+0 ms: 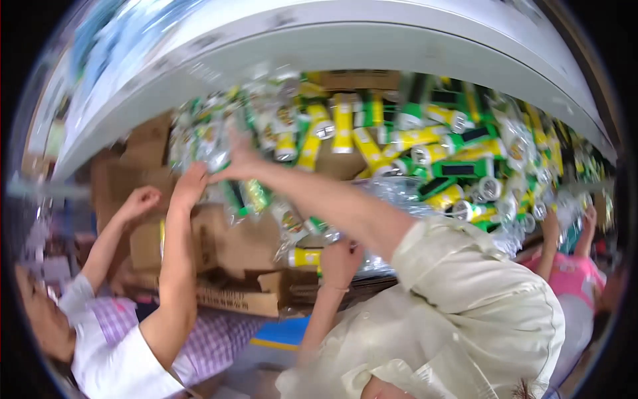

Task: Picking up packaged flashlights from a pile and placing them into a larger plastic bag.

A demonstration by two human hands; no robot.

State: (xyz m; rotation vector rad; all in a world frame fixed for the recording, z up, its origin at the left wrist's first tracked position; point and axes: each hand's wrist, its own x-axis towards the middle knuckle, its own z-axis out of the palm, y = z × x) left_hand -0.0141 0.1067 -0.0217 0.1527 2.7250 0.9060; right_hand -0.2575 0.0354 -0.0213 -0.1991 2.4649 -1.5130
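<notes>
My right hand (243, 159) is stretched across to the left over a heap of small flashlights in clear bags. Its fingers are spread and blurred, thumb out to the side, at some bagged pieces (211, 136). Nearer to me, my left hand (340, 263) is closed, and a yellow flashlight (304, 257) with a white end sticks out beside it, seemingly in its grip. The fingers hide the rest of that piece. A bagged piece with a colored card (289, 219) lies just beyond the left hand. More yellow flashlights (342, 123) and green ones with black panels (465, 136) fill the heap.
A co-worker's two hands (191, 183) are close by on my left. Another person in pink (575, 276) reaches in on the right. Cardboard boxes (239, 299) stand along the near edge, a pale curved ledge (372, 46) borders the far side, and crumpled clear plastic (392, 189) lies mid-heap.
</notes>
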